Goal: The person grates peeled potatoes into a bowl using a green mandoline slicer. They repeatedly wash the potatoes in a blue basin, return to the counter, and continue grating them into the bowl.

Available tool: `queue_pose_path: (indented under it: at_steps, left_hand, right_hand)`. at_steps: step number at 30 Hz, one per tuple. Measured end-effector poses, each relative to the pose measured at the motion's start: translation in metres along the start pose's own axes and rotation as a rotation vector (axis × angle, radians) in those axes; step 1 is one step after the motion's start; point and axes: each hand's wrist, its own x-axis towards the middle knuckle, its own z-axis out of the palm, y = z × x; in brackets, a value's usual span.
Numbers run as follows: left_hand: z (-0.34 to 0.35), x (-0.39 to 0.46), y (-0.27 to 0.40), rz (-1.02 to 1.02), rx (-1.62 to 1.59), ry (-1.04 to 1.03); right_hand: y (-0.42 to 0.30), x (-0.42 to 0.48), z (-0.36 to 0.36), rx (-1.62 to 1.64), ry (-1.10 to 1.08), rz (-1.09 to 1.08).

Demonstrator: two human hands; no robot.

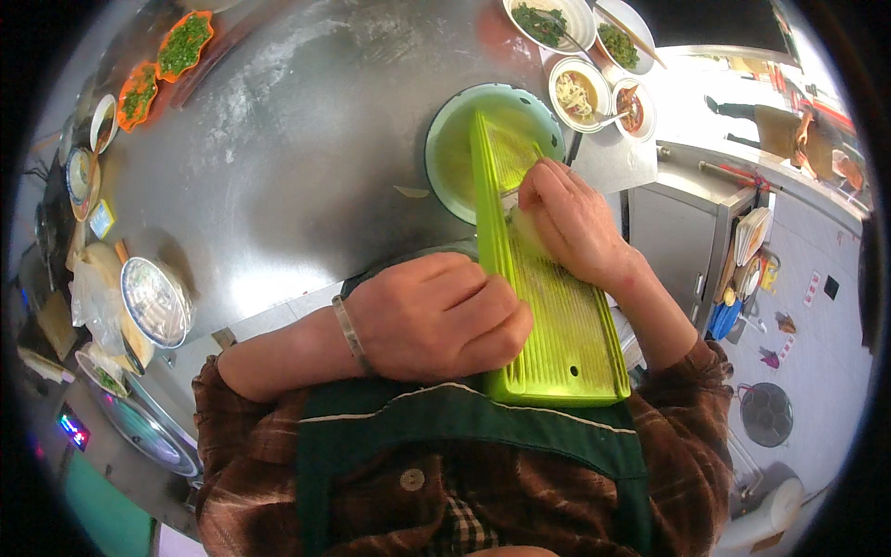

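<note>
A long lime-green plastic mandoline slicer (567,324) slopes from my apron down into a pale green enamel basin (445,167) with a chipped dark rim. My left hand (435,317), with a bracelet at the wrist, is closed around the slicer's left edge. My right hand (578,226) presses a pale, translucent vegetable piece (523,230) onto the ridged face, near the blade. Motion blur and my fingers hide most of that piece, so its kind is unclear. A thin pale slice (411,191) lies on the steel table (313,153), left of the basin.
Bowls of chopped greens (539,24), pale shreds (574,94) and red sauce (632,111) stand beyond the basin. Orange dishes (184,45) of chopped greens sit far left. A plastic-covered bowl (156,303) is near the left edge. Another person (779,129) is at upper right.
</note>
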Motion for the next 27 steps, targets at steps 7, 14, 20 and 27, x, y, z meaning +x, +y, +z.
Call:
queue_pose_path:
  at_steps: [7,14,20,27]
  left_hand:
    - [0.001,-0.002,-0.002,-0.005,-0.005,-0.009]
    - [-0.002,-0.002,-0.004,-0.022,0.002,-0.020]
    - [0.000,0.001,-0.002,0.004,0.048,0.007]
    - [0.002,0.001,-0.002,0.011,0.054,0.027]
  right_hand:
    - [0.033,0.025,0.022,-0.042,-0.037,0.092]
    - [0.050,0.035,0.029,-0.006,-0.032,0.117]
    - [0.067,0.041,0.041,-0.077,-0.022,0.193]
    - [0.072,0.042,0.045,-0.010,-0.005,0.163]
